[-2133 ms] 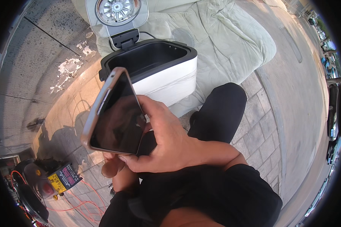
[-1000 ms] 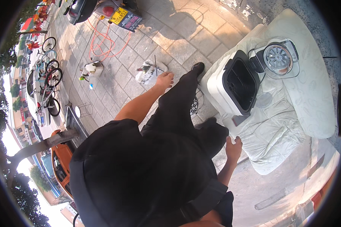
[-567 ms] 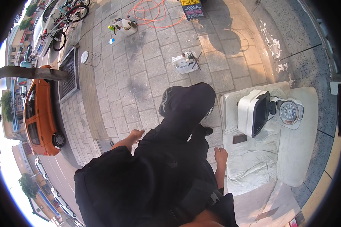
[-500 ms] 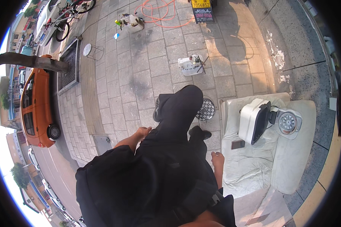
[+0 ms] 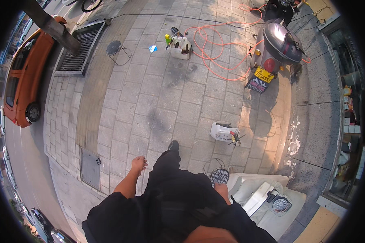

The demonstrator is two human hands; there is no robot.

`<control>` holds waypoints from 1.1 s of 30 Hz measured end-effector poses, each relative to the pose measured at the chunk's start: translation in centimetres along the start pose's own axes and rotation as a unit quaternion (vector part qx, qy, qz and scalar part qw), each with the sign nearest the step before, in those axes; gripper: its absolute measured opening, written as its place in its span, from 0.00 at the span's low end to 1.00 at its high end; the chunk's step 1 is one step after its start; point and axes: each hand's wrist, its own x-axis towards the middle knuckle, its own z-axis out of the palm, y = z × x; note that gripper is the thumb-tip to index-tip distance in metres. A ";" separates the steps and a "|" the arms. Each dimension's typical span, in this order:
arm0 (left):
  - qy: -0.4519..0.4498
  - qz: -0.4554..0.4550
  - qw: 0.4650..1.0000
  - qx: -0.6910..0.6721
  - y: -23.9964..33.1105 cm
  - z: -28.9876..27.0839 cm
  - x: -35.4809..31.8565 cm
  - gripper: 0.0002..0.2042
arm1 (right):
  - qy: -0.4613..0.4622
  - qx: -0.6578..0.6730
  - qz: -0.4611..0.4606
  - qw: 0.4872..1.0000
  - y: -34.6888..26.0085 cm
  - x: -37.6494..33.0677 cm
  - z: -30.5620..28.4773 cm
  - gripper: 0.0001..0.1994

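Note:
My left hand hangs beside my left thigh over the paving, its fingers loosely bent and slightly apart, holding nothing that I can see. My right hand is low by my right side and overlaps the near edge of a round stool with a black-and-white checkered seat; whether it touches the stool I cannot tell, and its fingers are mostly hidden. Right of that hand, a white appliance with its round-centred lid swung open sits on a pale, worn sofa.
Ahead stands a white cut-open plastic container with tools in it. Farther off are another container, an orange hose coiled on the paving, a parked scooter and a small wire-legged stool. A metal grate surrounds a tree trunk.
My view has moved forward and tilted up, bringing in the whole scooter and more hose. The sofa and checkered stool sit lower in view. My left foot is now forward.

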 end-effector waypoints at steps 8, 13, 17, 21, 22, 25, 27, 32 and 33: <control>0.008 0.072 0.997 -0.017 16.0 1.7 3.9 0.18 | 0.098 0.102 -0.165 0.976 -19.9 9.5 -13.2 0.15; 0.029 0.048 0.997 -0.050 25.5 3.7 7.4 0.18 | 0.074 -0.089 -0.170 0.979 -20.5 29.4 -10.5 0.26; 0.078 0.043 0.995 -0.038 34.5 2.7 5.9 0.15 | -0.005 -0.071 -0.221 0.973 -34.2 35.5 -19.2 0.18; 0.102 0.008 0.992 -0.071 43.3 1.3 9.1 0.15 | -0.036 -0.244 -0.251 0.936 -58.7 26.7 -30.2 0.12; 0.085 -0.003 0.994 -0.067 45.8 1.7 11.1 0.15 | -0.017 -0.215 -0.242 0.946 -62.1 27.7 -31.4 0.12; 0.066 -0.044 0.995 -0.062 50.9 0.8 16.0 0.15 | 0.011 -0.097 -0.195 0.976 -74.5 30.7 -33.5 0.12; 0.039 -0.056 0.997 -0.046 55.5 -0.4 20.2 0.15 | 0.070 -0.022 -0.218 0.973 -85.4 31.4 -34.5 0.12; 0.022 -0.051 0.998 0.017 68.9 -10.7 29.6 0.15 | 0.078 -0.094 -0.240 0.963 -97.5 30.3 -33.0 0.14; 0.048 -0.023 0.999 -0.005 76.1 -14.3 32.7 0.15 | 0.042 -0.124 -0.249 0.960 -101.8 29.4 -32.0 0.15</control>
